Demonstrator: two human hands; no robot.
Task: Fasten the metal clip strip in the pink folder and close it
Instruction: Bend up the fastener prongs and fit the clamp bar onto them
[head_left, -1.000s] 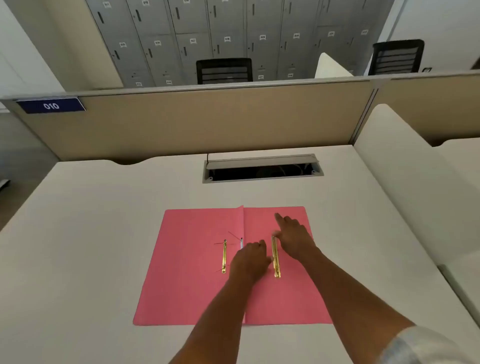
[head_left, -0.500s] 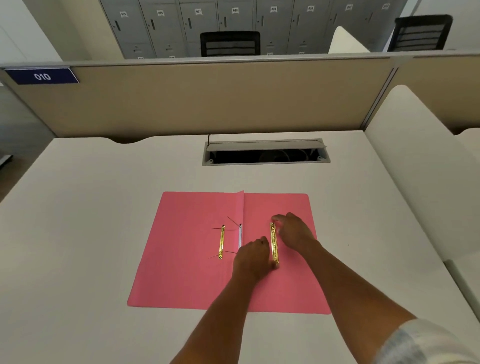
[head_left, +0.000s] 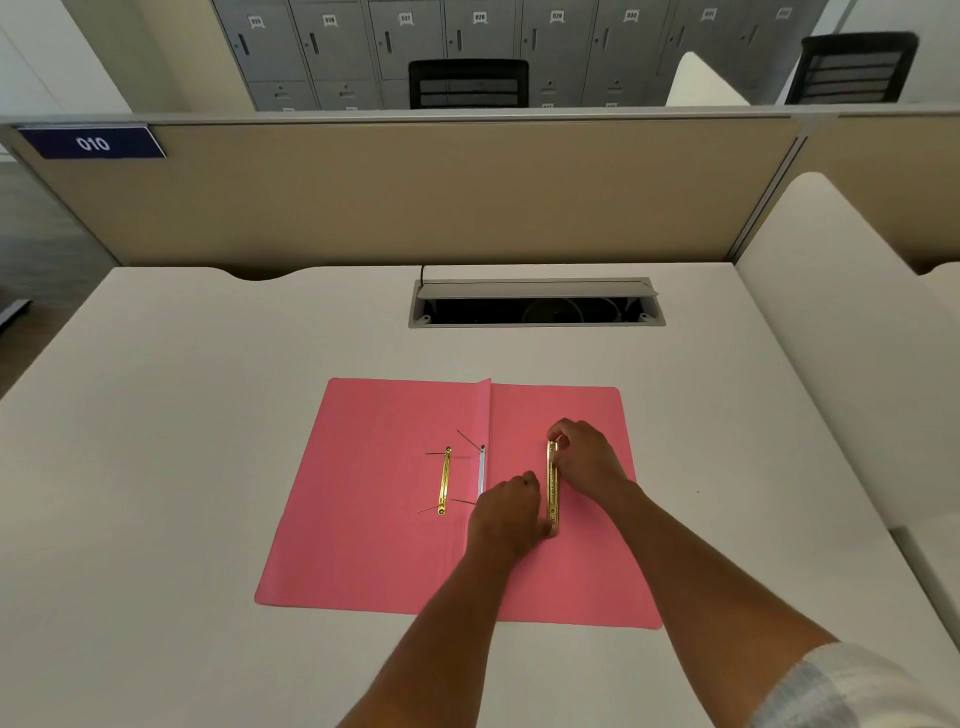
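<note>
While the desk (head_left: 182, 415) is bearing the pink folder (head_left: 374, 519), lying open and flat, the right hand (head_left: 587, 457) is pinching the far end of a gold metal strip (head_left: 552, 483) on the right leaf, and the left hand (head_left: 506, 512) is gripping its near end.

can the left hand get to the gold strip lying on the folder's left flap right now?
Probably yes. The left hand sits at the near end of the loose gold metal strip, and only bare open pink folder lies between it and the gold metal strip on the left flap.
</note>
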